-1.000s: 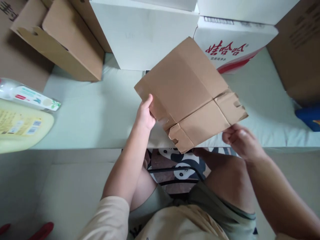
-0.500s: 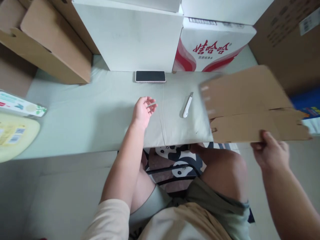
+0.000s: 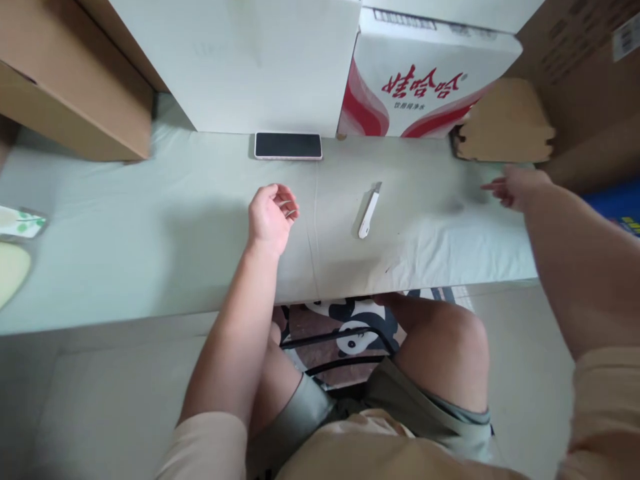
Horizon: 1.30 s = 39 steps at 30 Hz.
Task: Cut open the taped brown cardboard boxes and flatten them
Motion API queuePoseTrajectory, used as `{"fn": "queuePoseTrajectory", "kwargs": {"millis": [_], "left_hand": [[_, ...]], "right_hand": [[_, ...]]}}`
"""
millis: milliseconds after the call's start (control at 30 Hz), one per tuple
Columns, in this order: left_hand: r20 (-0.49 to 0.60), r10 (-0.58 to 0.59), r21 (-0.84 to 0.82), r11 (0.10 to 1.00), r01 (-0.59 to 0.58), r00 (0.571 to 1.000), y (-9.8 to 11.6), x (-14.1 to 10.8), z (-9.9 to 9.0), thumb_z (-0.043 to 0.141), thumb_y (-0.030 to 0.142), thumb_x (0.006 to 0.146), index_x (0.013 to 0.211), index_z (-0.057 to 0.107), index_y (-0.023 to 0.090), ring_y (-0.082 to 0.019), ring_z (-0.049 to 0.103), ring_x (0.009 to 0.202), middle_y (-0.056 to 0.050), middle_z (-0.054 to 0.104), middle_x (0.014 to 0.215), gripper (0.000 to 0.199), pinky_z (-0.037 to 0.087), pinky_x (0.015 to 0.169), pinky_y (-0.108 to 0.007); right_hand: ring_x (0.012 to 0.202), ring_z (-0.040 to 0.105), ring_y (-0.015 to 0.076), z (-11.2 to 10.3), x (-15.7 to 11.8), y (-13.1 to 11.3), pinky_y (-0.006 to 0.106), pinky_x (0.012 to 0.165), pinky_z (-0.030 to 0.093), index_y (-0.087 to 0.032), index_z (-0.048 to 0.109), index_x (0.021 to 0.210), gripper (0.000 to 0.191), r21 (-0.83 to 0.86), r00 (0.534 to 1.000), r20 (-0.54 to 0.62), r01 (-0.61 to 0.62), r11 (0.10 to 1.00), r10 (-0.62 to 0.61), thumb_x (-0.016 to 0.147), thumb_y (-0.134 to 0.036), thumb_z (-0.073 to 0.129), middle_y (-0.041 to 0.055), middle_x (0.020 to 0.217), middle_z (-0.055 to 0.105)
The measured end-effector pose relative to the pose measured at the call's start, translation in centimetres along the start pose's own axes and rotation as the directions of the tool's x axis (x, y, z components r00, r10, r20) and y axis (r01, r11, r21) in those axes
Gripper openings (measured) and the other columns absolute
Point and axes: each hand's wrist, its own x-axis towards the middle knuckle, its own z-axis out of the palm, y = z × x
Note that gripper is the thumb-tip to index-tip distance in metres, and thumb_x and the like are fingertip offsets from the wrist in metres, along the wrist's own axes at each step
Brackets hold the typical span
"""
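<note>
My left hand rests palm-up on the cloth-covered table, its fingers loosely curled and apart, with nothing in them. My right hand is stretched out at the right, fingers extended and slightly blurred. Just beyond it, a flat brown cardboard piece with notched edges leans against the boxes at the back right; hand and cardboard look apart. Between my hands lies a white utility knife with a bit of blade showing. A phone with a dark screen lies in front of the white box.
A large white box and a white carton with red print line the back. Brown cardboard boxes stand at the left, with a pale yellow container nearer me. Something blue is at the right edge.
My right hand has moved forward from the table's front right and let go of the cardboard piece, which now stands at the back right. My left hand stays nearly in place.
</note>
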Motion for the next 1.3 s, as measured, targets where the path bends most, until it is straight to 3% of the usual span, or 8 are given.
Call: {"fn": "queuePoseTrajectory", "kwargs": {"millis": [167, 367, 633, 867, 1067, 1133, 1233, 1300], "left_hand": [[0.051, 0.045, 0.017, 0.999, -0.046, 0.998, 0.7, -0.4, -0.7, 0.062, 0.042, 0.085, 0.071, 0.062, 0.025, -0.018, 0.063, 0.069, -0.003, 0.064, 0.068, 0.022, 0.049, 0.064, -0.032], [0.063, 0.057, -0.036, 0.998, -0.055, 0.996, 1.8, -1.8, -1.5, 0.059, 0.041, 0.089, 0.072, 0.062, 0.024, -0.016, 0.059, 0.064, -0.002, 0.061, 0.065, 0.025, 0.048, 0.063, -0.031], [0.049, 0.131, -0.246, 0.962, -0.115, 0.99, 5.1, -4.2, -4.2, 0.054, 0.032, 0.094, 0.069, 0.06, 0.022, -0.011, 0.05, 0.055, 0.001, 0.055, 0.061, 0.027, 0.043, 0.058, -0.028], [-0.054, 0.185, -0.308, 0.932, -0.192, 0.981, 6.8, -4.8, -7.2, 0.058, 0.04, 0.096, 0.069, 0.056, 0.021, -0.008, 0.046, 0.049, 0.003, 0.05, 0.059, 0.033, 0.038, 0.052, -0.023], [-0.13, 0.203, -0.373, 0.897, -0.237, 0.971, 7.9, -5.1, -8.1, 0.053, 0.034, 0.098, 0.067, 0.054, 0.02, -0.008, 0.044, 0.052, 0.002, 0.048, 0.059, 0.034, 0.037, 0.055, -0.024], [-0.14, 0.212, -0.376, 0.892, -0.25, 0.967, 7.9, -4.9, -8.3, 0.054, 0.03, 0.098, 0.065, 0.053, 0.02, -0.007, 0.043, 0.052, 0.003, 0.047, 0.059, 0.034, 0.037, 0.055, -0.024], [-0.138, 0.23, -0.382, 0.885, -0.266, 0.963, 7.9, -4.5, -8.7, 0.054, 0.025, 0.097, 0.066, 0.051, 0.02, -0.007, 0.042, 0.053, 0.003, 0.046, 0.06, 0.032, 0.036, 0.055, -0.024], [-0.156, 0.232, -0.389, 0.879, -0.276, 0.96, 8.0, -4.3, -9.0, 0.053, 0.023, 0.097, 0.067, 0.052, 0.021, -0.007, 0.041, 0.053, 0.003, 0.045, 0.061, 0.03, 0.035, 0.054, -0.024]], "right_hand": [[0.055, 0.038, 0.0115, 3.6, -3.7, -0.6, 0.035, 0.062, 0.027, -0.019, 0.066, 0.064, 0.023, -0.16, 0.995, 0.08, -0.049, 0.986, 0.062, 0.087, -0.021, 0.066, -0.0034, 0.049, 0.05], [0.054, 0.041, 0.0155, 2.8, -8.2, -1.5, 0.036, 0.063, 0.027, -0.023, 0.066, 0.058, 0.028, -0.226, 0.988, 0.141, 0.092, 0.97, -0.061, 0.085, -0.017, 0.068, -0.0024, 0.044, 0.048], [0.055, 0.045, 0.0147, 6.0, -14.3, -10.2, 0.033, 0.064, 0.03, -0.022, 0.067, 0.058, 0.026, -0.222, 0.861, 0.322, 0.472, 0.853, -0.393, 0.081, -0.01, 0.072, -0.0018, 0.046, 0.055], [0.068, 0.054, 0.0123, 15.4, -23.7, -20.6, 0.029, 0.076, 0.044, -0.021, 0.075, 0.095, 0.02, -0.032, 0.567, 0.51, 0.764, 0.644, -0.647, 0.084, -0.006, 0.067, -0.0014, 0.078, 0.072], [0.104, 0.07, 0.0132, 21.5, -34.5, -29.4, 0.038, 0.107, 0.05, -0.013, 0.063, 0.132, 0.045, 0.156, 0.04, 0.586, 0.975, 0.161, -0.81, 0.088, -0.011, 0.065, 0.009, 0.143, 0.056], [0.127, 0.067, 0.0241, 22.5, -37.8, -32.1, 0.038, 0.102, 0.05, -0.008, 0.061, 0.136, 0.046, 0.158, -0.058, 0.556, 0.987, 0.036, -0.829, 0.091, -0.014, 0.057, 0.0122, 0.154, 0.045], [0.14, 0.055, 0.0401, 23.3, -41.8, -35.7, 0.025, 0.08, 0.048, -0.003, 0.061, 0.136, 0.051, 0.159, -0.068, 0.529, 0.987, 0.021, -0.846, 0.09, -0.017, 0.044, 0.017, 0.167, 0.028], [0.132, 0.059, 0.0361, 23.6, -43.4, -37.5, 0.01, 0.069, 0.033, -0.005, 0.064, 0.132, 0.053, 0.212, 0.137, 0.507, 0.937, 0.277, -0.851, 0.087, -0.015, 0.039, 0.0114, 0.169, 0.023]]}}
